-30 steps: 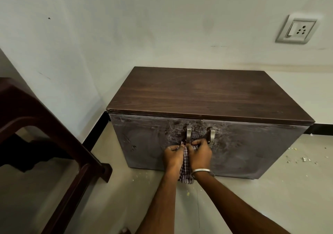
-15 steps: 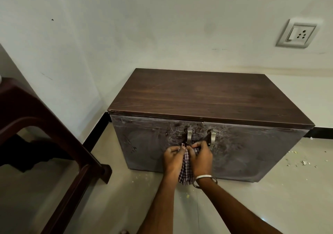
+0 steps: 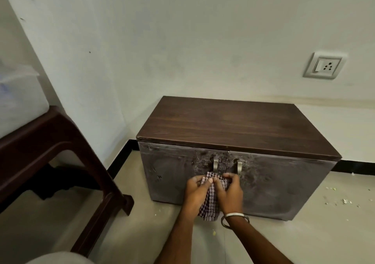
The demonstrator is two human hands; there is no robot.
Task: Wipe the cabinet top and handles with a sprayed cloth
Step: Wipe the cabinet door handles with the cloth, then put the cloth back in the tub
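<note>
Both the left hand [image 3: 195, 188] and right hand [image 3: 231, 190] grip the cloth [image 3: 211, 198], seemingly bunched at the left handle [image 3: 215, 165]'s six o'clock end; wrap it round and rub upward.

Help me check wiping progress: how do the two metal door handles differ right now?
The left handle has the checked cloth bunched right at its lower end, held there by both the left hand and right hand; the right handle hangs bare, with no cloth on it. The left handle's lower tip is hidden; the right handle's shows. Both are short, silvery and upright.
</note>
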